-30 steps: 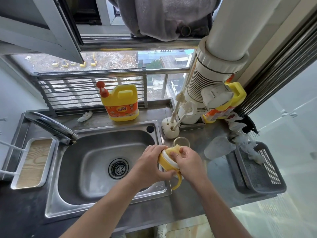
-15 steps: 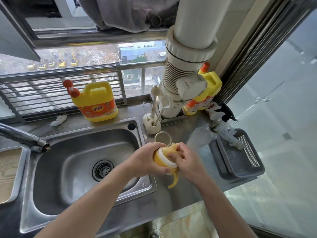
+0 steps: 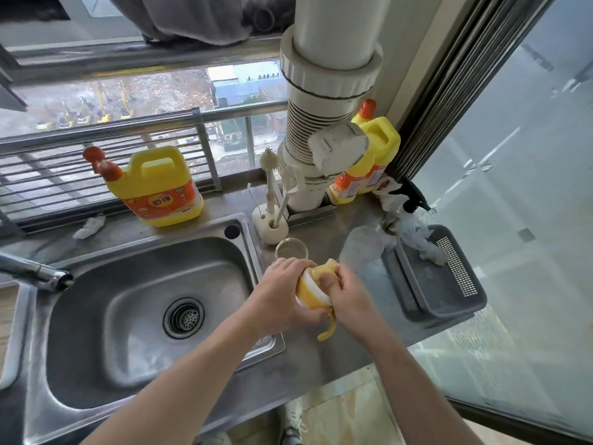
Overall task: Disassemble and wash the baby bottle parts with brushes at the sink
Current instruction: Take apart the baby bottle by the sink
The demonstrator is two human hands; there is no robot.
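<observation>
Both hands gripped the yellow bottle top (image 3: 316,292) above the tabletop (image 3: 321,354), just right of the sink (image 3: 134,303). Left hand (image 3: 282,295) wrapped its collar; right hand (image 3: 348,297) clamped the other end, thumb on top. A handle hung below. Brushes (image 3: 272,187) stood in a holder behind; glass bottle (image 3: 291,248) just beyond the hands.

Yellow plastic detergent jug w/ orange label & red pump (image 3: 157,187) is standing at 10 o'clock, crumpled white rag (image 3: 88,226) lying at its 8. Wide white plastic drainpipe (image 3: 324,75) is rising at 12–1, 2nd yellow plastic jug w/ orange cap (image 3: 375,155) sitting behind it at 2. Grey perforated plastic basket (image 3: 462,308) is resting at 4.
</observation>
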